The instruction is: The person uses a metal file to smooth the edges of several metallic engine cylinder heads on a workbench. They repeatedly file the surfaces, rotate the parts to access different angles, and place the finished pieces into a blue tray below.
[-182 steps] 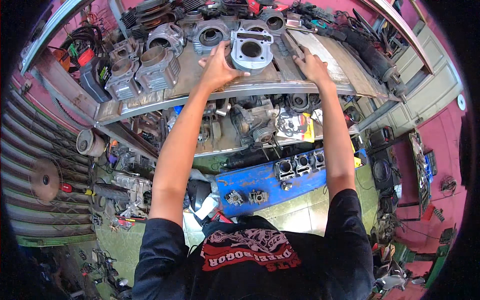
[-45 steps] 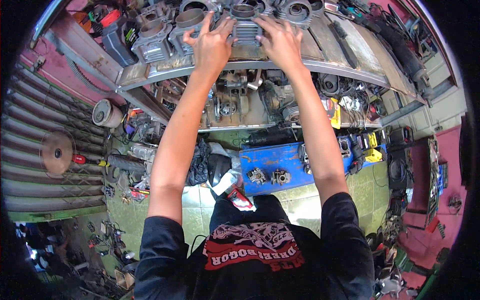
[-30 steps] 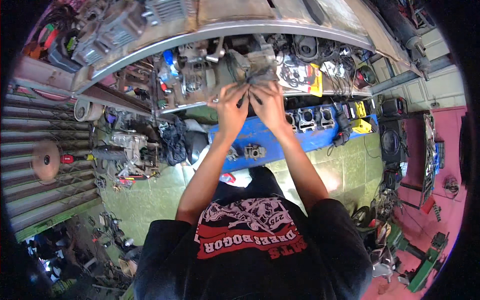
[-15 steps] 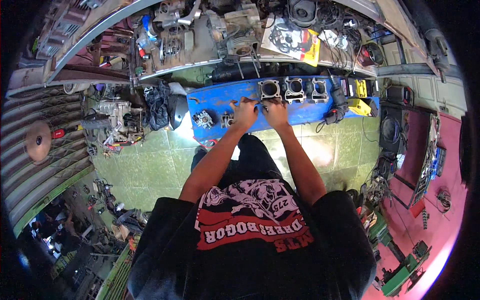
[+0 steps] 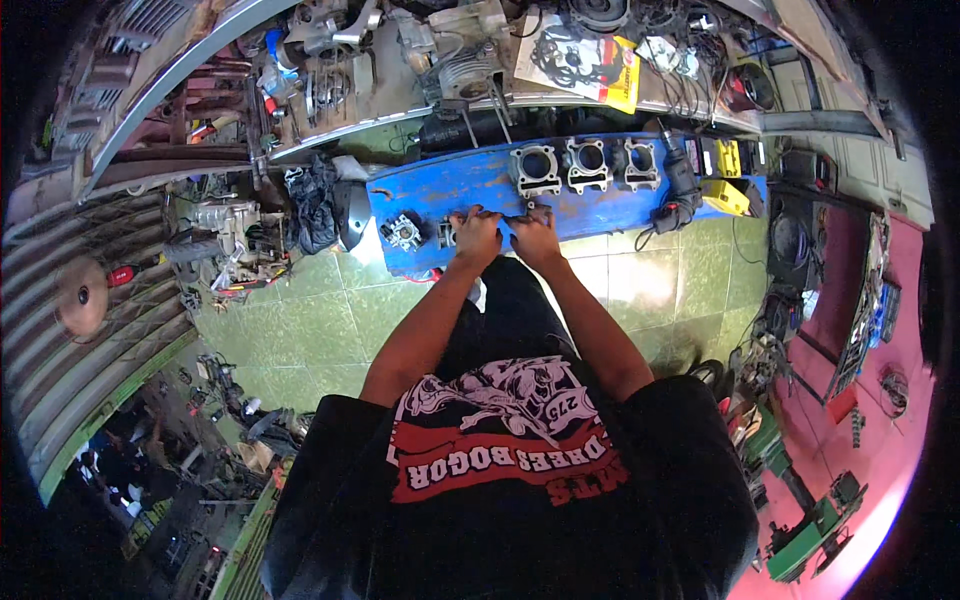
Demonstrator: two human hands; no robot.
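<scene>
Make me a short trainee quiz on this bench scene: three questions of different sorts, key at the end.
1. How many grey metal cylinder blocks with round bores stand in a row on the long, rust-marked blue bench?
2. True or false: the bright yellow, box-shaped item at the bench's near edge is right of that row.
3. Which hand is nearer the small, grey metal carburettor-like part at the bench's left end? A, left; B, right.

Key: 1. Three. 2. True. 3. A, the left hand.

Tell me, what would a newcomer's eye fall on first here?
Probably the bright blue bench across the middle, with three metal blocks in a row toward its far side. Next, the red and white shirt print below it, and the pink wall at right.
</scene>
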